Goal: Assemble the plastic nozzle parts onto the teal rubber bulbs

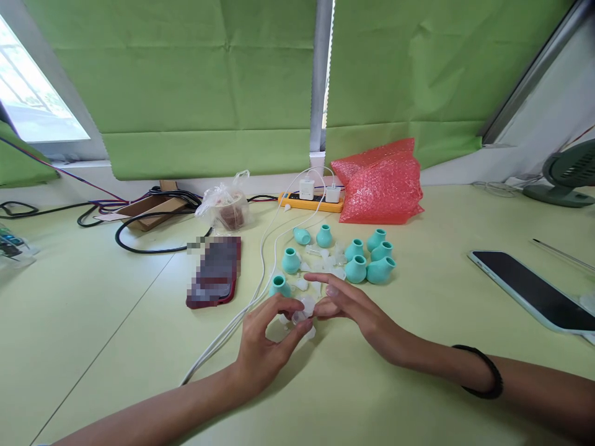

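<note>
My left hand (267, 337) pinches a small, cloudy translucent plastic piece (304, 308) between thumb and forefinger, just above the table. My right hand (346, 303) meets the piece from the right, its lower fingers curled against the edge while the forefinger stretches out above. Which part each hand grips is partly hidden by the fingers. Beyond the hands lie several loose translucent plastic parts (332, 266). Around them are several turquoise bulb-shaped rubber pieces with open necks, one (280, 285) close behind my left hand and a group (356, 269) farther right.
A phone in a red case (214, 272) lies left, beside white cables (251, 303). Behind are an orange power strip (310, 203), a red bubble-wrap bag (381, 186), a clear plastic bag (227, 207) and an open cardboard box (151, 210). Another phone (534, 291) and a fan (569, 173) are right.
</note>
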Action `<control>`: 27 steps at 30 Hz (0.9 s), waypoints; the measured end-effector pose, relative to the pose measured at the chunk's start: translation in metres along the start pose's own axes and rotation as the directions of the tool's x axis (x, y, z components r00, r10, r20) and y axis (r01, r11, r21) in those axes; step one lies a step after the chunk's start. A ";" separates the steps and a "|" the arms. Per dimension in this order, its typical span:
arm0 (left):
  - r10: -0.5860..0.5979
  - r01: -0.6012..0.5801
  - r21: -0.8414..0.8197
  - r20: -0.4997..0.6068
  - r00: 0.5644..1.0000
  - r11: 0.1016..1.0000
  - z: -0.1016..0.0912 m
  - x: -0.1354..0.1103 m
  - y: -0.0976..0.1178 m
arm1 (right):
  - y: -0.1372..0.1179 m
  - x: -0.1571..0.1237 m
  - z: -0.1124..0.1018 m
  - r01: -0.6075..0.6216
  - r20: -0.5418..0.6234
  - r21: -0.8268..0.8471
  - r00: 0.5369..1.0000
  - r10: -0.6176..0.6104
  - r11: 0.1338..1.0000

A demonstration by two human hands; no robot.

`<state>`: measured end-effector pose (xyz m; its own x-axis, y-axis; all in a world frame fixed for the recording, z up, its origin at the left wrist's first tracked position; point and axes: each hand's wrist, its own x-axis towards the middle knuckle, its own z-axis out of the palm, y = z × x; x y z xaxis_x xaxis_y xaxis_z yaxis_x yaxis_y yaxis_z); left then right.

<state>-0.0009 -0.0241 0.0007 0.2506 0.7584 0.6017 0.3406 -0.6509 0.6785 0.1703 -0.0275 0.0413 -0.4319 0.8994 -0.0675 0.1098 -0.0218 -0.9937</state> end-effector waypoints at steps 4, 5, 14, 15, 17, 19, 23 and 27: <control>0.005 -0.005 -0.024 -0.002 1.000 1.000 0.000 -0.002 0.002 | -0.006 -0.008 0.000 0.100 0.035 -0.291 0.995 -0.094 0.952; 0.004 -0.004 -0.025 0.000 1.000 1.000 0.000 -0.003 0.002 | -0.008 -0.010 0.000 0.119 0.056 -0.355 0.993 -0.106 0.927; 0.077 -0.076 0.076 -0.019 0.997 0.994 0.000 -0.001 0.006 | -0.010 -0.015 0.000 0.293 0.261 -0.596 0.951 -0.164 0.748; 0.084 -0.082 0.084 -0.016 0.996 0.993 0.000 -0.001 0.007 | -0.010 -0.015 0.000 0.303 0.272 -0.602 0.948 -0.168 0.739; 0.098 -0.097 0.096 -0.009 0.995 0.991 -0.001 -0.002 0.007 | -0.010 -0.016 0.000 0.305 0.275 -0.605 0.947 -0.167 0.736; 0.123 -0.121 0.119 -0.011 0.992 0.986 -0.002 -0.002 0.008 | -0.011 -0.017 -0.001 0.280 0.260 -0.589 0.954 -0.151 0.758; 0.076 -0.070 0.126 -0.048 0.996 0.990 -0.002 -0.001 0.007 | -0.014 -0.019 -0.001 0.188 0.185 -0.523 0.977 -0.105 0.832; -0.128 0.126 -0.055 -0.030 0.991 0.990 -0.001 0.000 0.005 | -0.015 -0.016 0.000 0.171 0.077 -0.462 0.985 -0.153 0.870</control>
<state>-0.0001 -0.0271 0.0041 0.1778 0.8341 0.5223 0.3186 -0.5509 0.7713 0.1753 -0.0416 0.0577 -0.5111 0.8560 0.0783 0.4356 0.3365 -0.8349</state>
